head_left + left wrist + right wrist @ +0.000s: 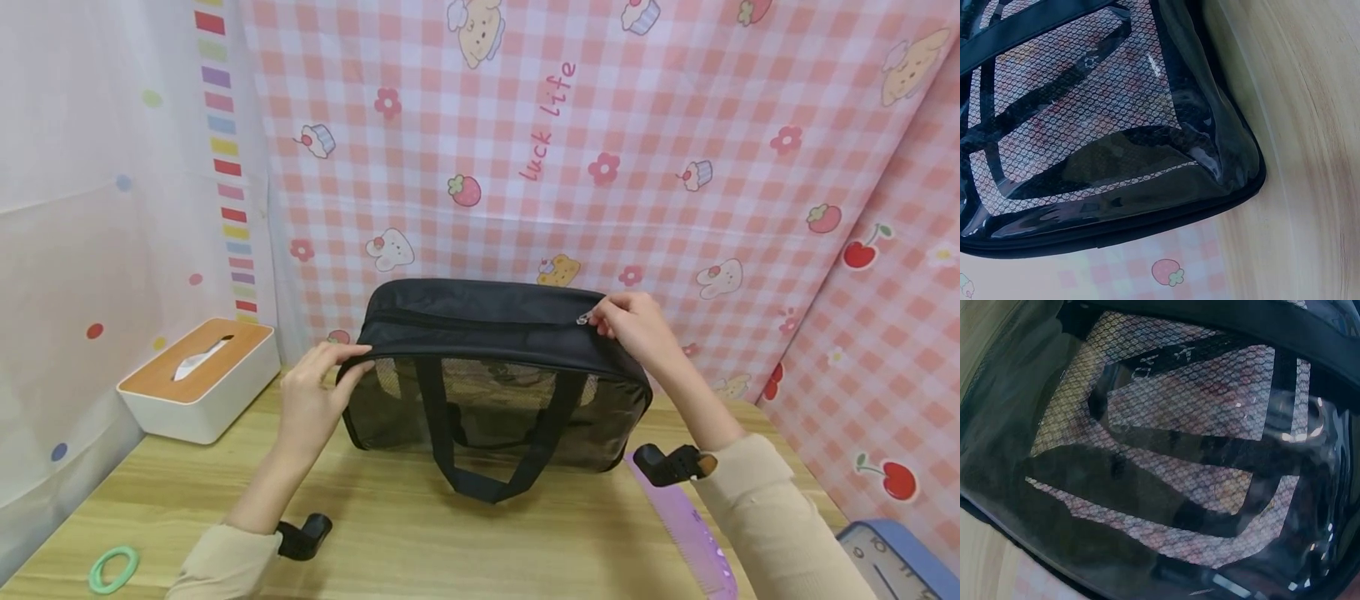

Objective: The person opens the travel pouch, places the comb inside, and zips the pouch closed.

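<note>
Black bag [498, 400] stands upright at the middle of the bench [420, 554], see-through side facing near, its strap handle [487, 486] hanging down in front. Left hand [313, 404] pinches the bag's upper left edge between thumb and fingers. Right hand [636, 327] pinches the zipper pull [584, 318] towards the right end of the bag's top. Wrist views show the clear panel and mesh; neither hand appears there. Tissue box [176, 417] sits at far left, a tissue in its slot. Green ring [95, 575] lies near left. Purple comb [684, 527] lies right of the bag, its far end beside the lower corner. Blue-framed clock [892, 554], partly out of view, occupies the near right.
</note>
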Available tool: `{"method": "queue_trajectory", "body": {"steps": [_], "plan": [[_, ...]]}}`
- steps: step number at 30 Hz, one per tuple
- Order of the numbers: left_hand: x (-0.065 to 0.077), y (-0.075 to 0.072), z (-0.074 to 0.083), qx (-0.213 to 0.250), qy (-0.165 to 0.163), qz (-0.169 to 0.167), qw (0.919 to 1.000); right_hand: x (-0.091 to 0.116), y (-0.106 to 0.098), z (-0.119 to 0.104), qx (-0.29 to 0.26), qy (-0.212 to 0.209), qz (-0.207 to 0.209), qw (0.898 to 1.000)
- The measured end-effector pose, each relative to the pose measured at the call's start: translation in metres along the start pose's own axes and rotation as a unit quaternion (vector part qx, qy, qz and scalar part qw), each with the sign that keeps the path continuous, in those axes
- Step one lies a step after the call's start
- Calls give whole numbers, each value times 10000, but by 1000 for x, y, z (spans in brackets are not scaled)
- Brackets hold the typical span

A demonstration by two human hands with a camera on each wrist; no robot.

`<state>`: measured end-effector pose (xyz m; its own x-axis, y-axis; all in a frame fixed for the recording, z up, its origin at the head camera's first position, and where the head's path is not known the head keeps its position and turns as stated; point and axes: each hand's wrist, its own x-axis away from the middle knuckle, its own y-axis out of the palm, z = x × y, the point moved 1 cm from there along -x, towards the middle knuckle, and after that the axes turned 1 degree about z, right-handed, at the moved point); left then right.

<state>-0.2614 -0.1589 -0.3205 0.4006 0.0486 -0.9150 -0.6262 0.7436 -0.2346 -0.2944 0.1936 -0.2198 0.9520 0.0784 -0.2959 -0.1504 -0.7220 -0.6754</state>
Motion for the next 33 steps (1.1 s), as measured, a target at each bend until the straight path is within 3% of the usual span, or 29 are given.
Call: {"method": "queue_trajectory", "body": {"steps": [12, 33], "plan": [[-2, 2, -2, 30, 65, 136, 9999, -7, 10, -17, 6, 335, 96, 9994], [-1, 2, -1, 49, 61, 77, 9999, -12, 36, -49, 183, -90, -24, 9998]]}}
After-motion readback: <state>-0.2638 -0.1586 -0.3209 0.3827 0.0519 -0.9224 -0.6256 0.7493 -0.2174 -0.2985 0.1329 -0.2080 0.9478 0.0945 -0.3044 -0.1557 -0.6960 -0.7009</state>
